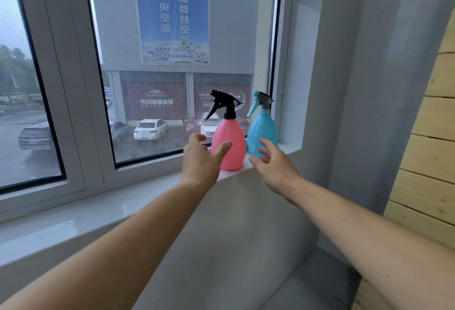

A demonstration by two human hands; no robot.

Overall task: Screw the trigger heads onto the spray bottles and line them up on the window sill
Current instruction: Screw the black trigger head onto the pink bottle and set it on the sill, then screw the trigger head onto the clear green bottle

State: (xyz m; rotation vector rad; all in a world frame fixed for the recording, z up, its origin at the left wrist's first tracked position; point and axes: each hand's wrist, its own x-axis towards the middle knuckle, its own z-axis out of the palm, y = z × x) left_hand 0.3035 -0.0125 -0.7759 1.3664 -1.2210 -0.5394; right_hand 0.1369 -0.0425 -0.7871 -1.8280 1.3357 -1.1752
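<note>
Two bottles stand upright on the window sill point(147, 194), side by side at its right end: the pink bottle point(230, 142) with a black trigger head point(222, 105), the blue bottle point(262, 132) by the wall. The left hand point(200, 162) and the right hand point(273, 164) hover open-fingered just before them, gripping nothing.

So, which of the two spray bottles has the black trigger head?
The pink bottle, left of the blue bottle on the sill. Its trigger head is black; the blue one's is teal and grey.
</note>
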